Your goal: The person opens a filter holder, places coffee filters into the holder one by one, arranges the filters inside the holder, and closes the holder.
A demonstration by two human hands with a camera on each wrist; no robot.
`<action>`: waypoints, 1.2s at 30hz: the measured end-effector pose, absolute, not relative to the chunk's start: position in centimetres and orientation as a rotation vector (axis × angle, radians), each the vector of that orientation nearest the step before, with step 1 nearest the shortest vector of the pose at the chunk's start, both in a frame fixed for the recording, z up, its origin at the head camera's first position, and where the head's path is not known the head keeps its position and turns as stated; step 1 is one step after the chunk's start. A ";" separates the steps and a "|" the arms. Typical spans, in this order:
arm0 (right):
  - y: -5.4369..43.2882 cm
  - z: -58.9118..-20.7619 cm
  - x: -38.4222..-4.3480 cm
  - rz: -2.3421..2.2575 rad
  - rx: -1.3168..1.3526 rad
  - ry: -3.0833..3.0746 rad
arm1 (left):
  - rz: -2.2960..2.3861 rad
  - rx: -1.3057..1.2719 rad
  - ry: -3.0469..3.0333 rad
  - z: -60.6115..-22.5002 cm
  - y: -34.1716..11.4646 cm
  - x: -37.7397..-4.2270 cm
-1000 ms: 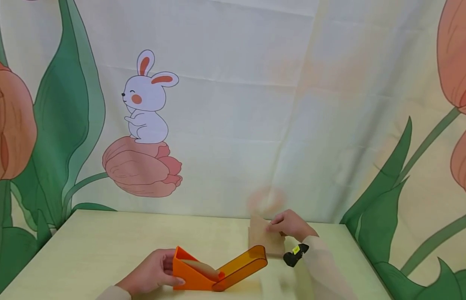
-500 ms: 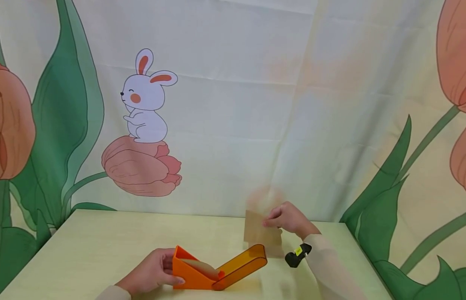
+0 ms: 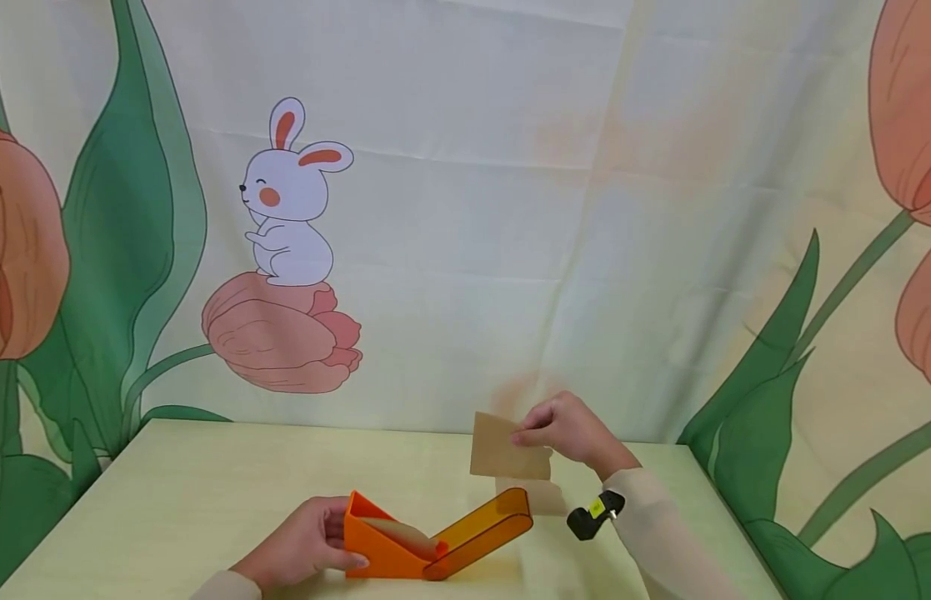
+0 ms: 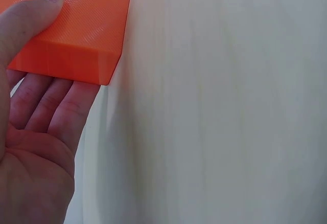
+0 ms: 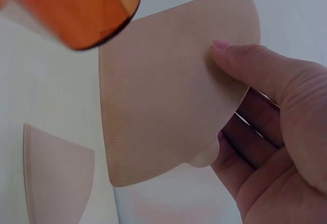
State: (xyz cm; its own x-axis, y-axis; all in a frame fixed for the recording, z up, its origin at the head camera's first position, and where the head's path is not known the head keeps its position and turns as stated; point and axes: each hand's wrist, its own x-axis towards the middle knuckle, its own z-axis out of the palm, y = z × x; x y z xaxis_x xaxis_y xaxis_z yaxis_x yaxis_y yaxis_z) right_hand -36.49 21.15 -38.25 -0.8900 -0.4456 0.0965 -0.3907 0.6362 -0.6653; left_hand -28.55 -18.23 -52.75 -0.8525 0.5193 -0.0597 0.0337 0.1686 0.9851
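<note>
My left hand (image 3: 303, 542) grips the back end of an orange coffee filter holder (image 3: 386, 560) on the table, thumb along its near side; the left wrist view shows the thumb on the orange wall (image 4: 87, 29) with fingers beneath. Its amber see-through lid (image 3: 483, 533) is swung wide to the right. Brown filter paper (image 3: 397, 533) lies inside the holder. Behind the lid, my right hand (image 3: 573, 433) pinches a brown cone coffee filter (image 5: 163, 96) between thumb and fingers, raised above the table. Another brown coffee filter (image 5: 56, 178) lies on the table below it.
A pale yellow table (image 3: 247, 475) ends at a hanging cloth (image 3: 435, 250) printed with a rabbit and tulips. A small black camera (image 3: 594, 515) is strapped at my right wrist.
My right hand has lifted the coffee filter up and leftward off the other filter, uncovering it on the table. The left hand and the holder have stayed in place.
</note>
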 end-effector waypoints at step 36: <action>13.8 -35.7 -31.3 -1.285 -0.985 2.604 | 1.723 0.503 2.075 -52.8 -18.0 -28.6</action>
State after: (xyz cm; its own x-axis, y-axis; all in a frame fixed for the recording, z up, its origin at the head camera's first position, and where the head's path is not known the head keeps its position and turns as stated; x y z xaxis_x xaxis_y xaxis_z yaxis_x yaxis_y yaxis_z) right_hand -31.29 13.81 -35.68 -0.7910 -0.5765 0.2049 -0.5133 0.4430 -0.7350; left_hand -28.59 -18.03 -52.77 -0.8571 0.5101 -0.0719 0.0232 0.1776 0.9838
